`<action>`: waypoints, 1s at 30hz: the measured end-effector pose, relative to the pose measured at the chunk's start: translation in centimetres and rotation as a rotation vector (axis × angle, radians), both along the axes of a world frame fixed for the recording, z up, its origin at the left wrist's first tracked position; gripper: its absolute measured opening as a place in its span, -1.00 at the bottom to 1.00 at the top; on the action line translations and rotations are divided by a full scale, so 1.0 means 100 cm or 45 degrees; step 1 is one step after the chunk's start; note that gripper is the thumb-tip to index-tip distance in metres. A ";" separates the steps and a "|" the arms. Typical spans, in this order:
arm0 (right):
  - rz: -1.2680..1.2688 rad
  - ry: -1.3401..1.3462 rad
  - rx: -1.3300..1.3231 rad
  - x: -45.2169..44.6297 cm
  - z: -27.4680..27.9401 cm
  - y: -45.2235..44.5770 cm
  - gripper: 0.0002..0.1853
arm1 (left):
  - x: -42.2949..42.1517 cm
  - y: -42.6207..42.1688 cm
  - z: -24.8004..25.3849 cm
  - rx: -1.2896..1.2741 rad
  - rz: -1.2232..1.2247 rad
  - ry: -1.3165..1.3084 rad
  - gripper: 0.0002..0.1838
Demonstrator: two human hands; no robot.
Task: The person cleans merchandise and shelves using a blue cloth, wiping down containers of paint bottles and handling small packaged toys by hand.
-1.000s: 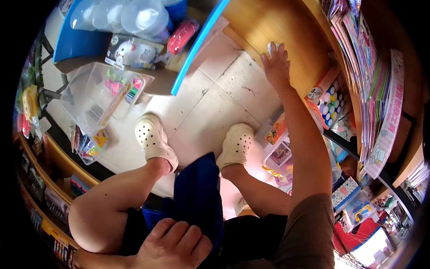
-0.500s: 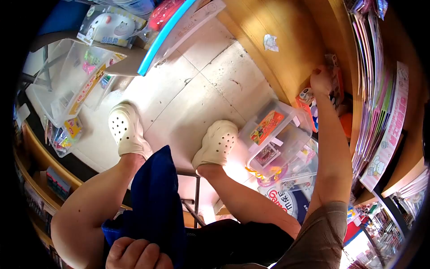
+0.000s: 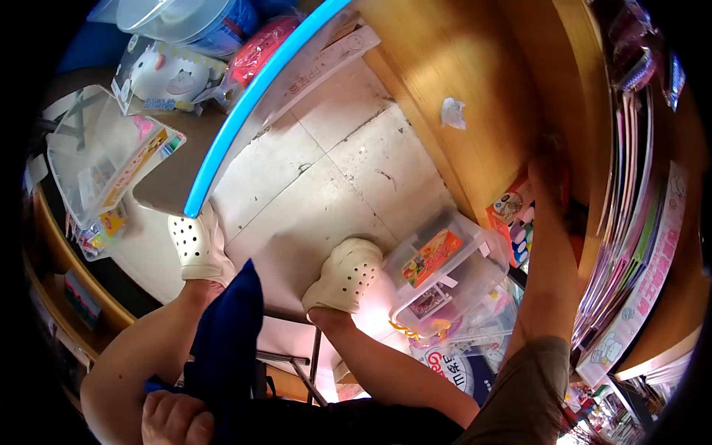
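Note:
At the bottom left, my left hand [image 3: 176, 419] is closed, its fingers curled at the lower end of a dark blue cloth [image 3: 226, 330] that rises to a point over my lap. My right arm stretches to the wooden shelf on the right. There my right hand [image 3: 547, 167] sits in deep shadow beside an orange printed box [image 3: 512, 208]; its fingers cannot be made out. Colourful round shapes show on the box's front. Below it, a clear plastic drawer box [image 3: 445, 271] with an orange label stands on the floor.
A crumpled white wrapper [image 3: 453, 113] lies on the wooden board. Thin booklets [image 3: 619, 245] stand packed at the right. A blue-edged panel [image 3: 256, 111] juts in from above, near a boxed white toy [image 3: 167, 78]. Clear bins [image 3: 96, 167] stand at left. My cream clogs [image 3: 348, 274] rest on the tiles.
My right hand has gone deeper into the shelf's shadow beside the orange box. The view has shifted, and the blue-edged panel reaches further down. My left hand stays at the blue cloth.

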State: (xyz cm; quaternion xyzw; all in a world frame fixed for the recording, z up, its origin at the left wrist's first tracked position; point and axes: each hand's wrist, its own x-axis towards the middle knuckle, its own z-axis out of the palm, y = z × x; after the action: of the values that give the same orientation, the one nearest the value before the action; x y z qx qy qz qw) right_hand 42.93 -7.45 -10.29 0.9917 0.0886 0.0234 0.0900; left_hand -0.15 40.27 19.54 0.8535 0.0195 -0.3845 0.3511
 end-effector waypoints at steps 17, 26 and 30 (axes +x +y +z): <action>-0.167 -0.167 0.011 -0.005 -0.012 -0.007 -0.55 | 0.014 0.007 0.001 -0.082 0.047 -0.146 -0.59; 0.278 -0.099 0.542 -0.158 0.077 0.113 -0.81 | -0.005 -0.009 0.033 -0.087 0.060 -0.246 -0.72; -0.116 0.415 1.162 -0.246 0.140 0.159 -0.84 | -0.011 -0.018 0.046 -0.456 0.159 -0.090 -0.54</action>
State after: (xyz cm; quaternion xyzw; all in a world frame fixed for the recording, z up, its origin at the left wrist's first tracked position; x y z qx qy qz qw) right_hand 18.32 8.49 3.69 0.9235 0.0386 -0.0997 -0.3683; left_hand -1.22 38.46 24.17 0.7875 -0.0085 -0.3290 0.5211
